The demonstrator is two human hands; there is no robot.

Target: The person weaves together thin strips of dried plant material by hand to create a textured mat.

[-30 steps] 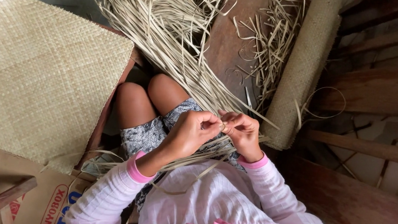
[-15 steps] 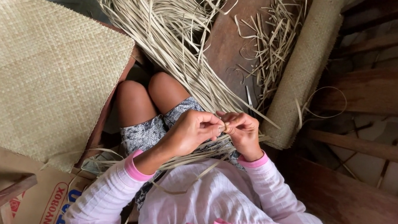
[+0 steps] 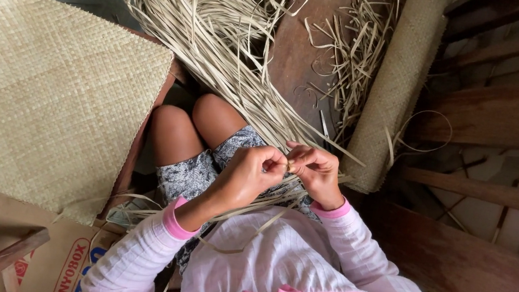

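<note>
She sits with knees drawn up, both hands meeting just above her lap. The left hand (image 3: 249, 174) and the right hand (image 3: 315, 173) touch at the fingertips, each pinched shut on the same narrow pale leaf strip (image 3: 291, 166), which shows only as a small bit between the thumbs. From a second ago almost nothing has shifted: the hands sit in the same spot, the left knuckles curled a little tighter over the strip (a tiny turn, hard to read), so the fiddly work at the fingertips seems to be continuing rather than finished. More loose strips cross her lap beneath the hands and run up into the big bundle of strips (image 3: 222, 22) spread over the wooden bench (image 3: 301, 45). A rolled mat (image 3: 398, 90) lies just right of the hands, a flat woven mat (image 3: 42, 86) to the left, and a cardboard box (image 3: 54, 259) by her elbow.
</note>
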